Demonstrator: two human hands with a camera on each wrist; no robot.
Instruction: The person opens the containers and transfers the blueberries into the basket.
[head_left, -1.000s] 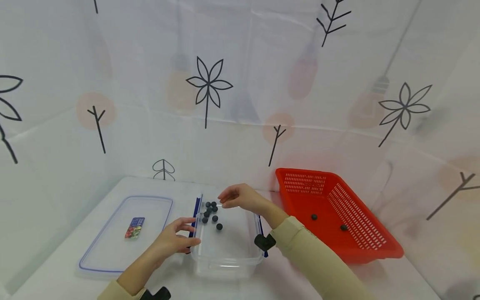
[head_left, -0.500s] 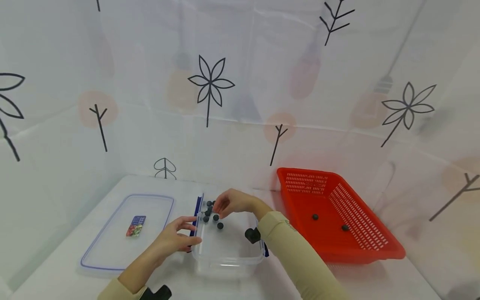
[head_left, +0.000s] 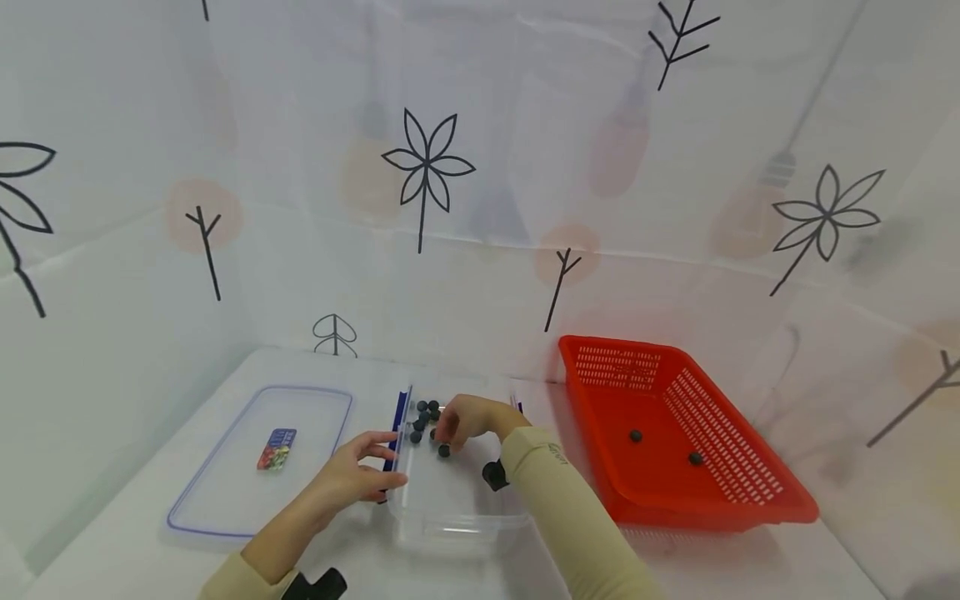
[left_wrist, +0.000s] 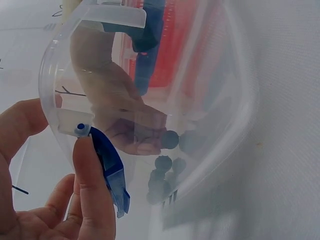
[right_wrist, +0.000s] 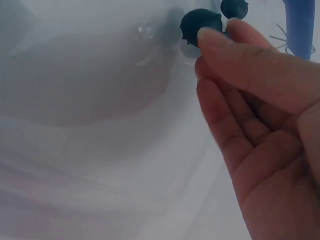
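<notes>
A clear plastic food container (head_left: pixel 457 528) with blue side latches stands in the middle of the table. My left hand (head_left: pixel 345 479) holds its left side, with fingertips over the rim and one finger against a blue latch (left_wrist: pixel 111 165). My right hand (head_left: pixel 474 418) reaches inside, palm partly turned down. In the right wrist view, its thumb and a finger pinch a dark blueberry (right_wrist: pixel 195 24) low in the container. Several other blueberries (head_left: pixel 423 417) lie at the container's left side, with one more (right_wrist: pixel 234 8) just beyond the fingertips.
A clear lid (head_left: pixel 225 487) with a blue seal and a colourful label (head_left: pixel 277 448) lies on the left. To the right stands a red perforated basket (head_left: pixel 712 504) holding two blueberries (head_left: pixel 696 458). A patterned cloth (head_left: pixel 480 292) hangs behind the table.
My right hand has come down from over the container's far side, leftward and nearer, to pinch a blueberry inside. The left hand keeps its place on the rim. The head view has shifted slightly.
</notes>
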